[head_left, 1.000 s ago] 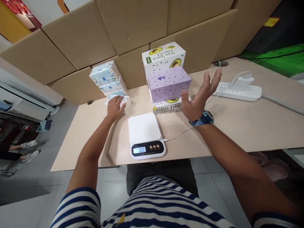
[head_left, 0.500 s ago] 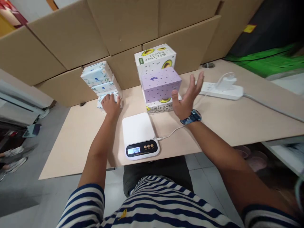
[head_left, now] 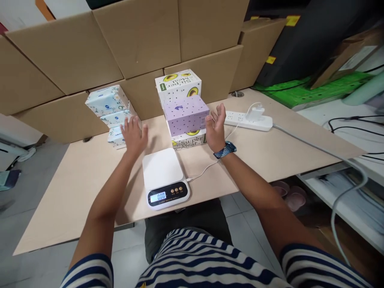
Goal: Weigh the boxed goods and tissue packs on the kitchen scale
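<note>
My left hand [head_left: 134,136] is open, fingers spread, just in front of a stack of white-and-blue tissue packs [head_left: 107,101]; whether a fingertip touches the lower packs I cannot tell. My right hand [head_left: 216,130], with a patterned watch on its wrist, is open beside the right end of a purple dotted box [head_left: 186,115], and a thumb comes close to that end. The purple box sits on a white avocado-print box [head_left: 189,143], with another avocado-print box [head_left: 180,85] behind it. Nearer to me lies a white kitchen scale [head_left: 163,170], its pan bare and its display lit at 0.00.
A white power strip [head_left: 249,120] with a plugged-in charger lies at the right. A thin white cable [head_left: 205,171] runs from the scale past my right wrist. Cardboard boxes [head_left: 150,36] wall off the back of the table. A thick grey cord [head_left: 312,145] crosses the right side.
My left hand has come off the lowest tissue pack, moving right and toward me. The right hand has moved closer to the purple box's end. The view has shifted right.
</note>
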`<action>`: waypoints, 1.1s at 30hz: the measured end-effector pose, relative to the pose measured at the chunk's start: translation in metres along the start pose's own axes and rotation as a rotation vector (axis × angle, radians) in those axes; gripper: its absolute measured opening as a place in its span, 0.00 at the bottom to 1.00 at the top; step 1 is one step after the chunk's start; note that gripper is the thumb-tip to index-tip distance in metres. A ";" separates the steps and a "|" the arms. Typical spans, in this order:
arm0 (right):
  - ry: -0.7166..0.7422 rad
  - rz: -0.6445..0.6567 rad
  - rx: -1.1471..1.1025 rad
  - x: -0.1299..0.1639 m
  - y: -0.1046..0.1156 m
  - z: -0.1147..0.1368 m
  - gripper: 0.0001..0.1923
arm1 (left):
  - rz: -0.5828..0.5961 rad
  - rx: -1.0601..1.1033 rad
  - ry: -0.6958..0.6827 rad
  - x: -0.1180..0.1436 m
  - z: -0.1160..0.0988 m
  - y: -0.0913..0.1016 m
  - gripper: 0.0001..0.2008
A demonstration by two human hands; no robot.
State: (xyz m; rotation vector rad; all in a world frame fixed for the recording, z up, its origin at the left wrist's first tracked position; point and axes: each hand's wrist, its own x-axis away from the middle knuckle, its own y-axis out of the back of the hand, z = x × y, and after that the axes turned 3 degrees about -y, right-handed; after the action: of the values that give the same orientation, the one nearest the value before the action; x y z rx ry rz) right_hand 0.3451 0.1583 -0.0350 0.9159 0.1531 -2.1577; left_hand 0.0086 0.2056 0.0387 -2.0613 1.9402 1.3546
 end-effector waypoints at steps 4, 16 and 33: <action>-0.058 0.178 -0.103 -0.020 0.012 -0.001 0.41 | 0.199 0.257 0.108 0.007 -0.052 -0.050 0.47; -0.003 0.694 -0.434 0.077 0.094 0.128 0.43 | 0.233 0.670 0.169 0.169 -0.131 0.078 0.46; -0.195 0.626 -0.274 0.123 0.123 0.104 0.35 | -0.040 0.562 0.462 0.236 -0.066 0.107 0.54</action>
State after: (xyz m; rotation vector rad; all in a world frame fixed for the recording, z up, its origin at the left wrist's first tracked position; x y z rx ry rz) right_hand 0.3178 -0.0423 -0.0174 0.5017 0.0511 -1.5797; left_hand -0.0734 -0.0463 0.0031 -2.1999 2.0814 0.2591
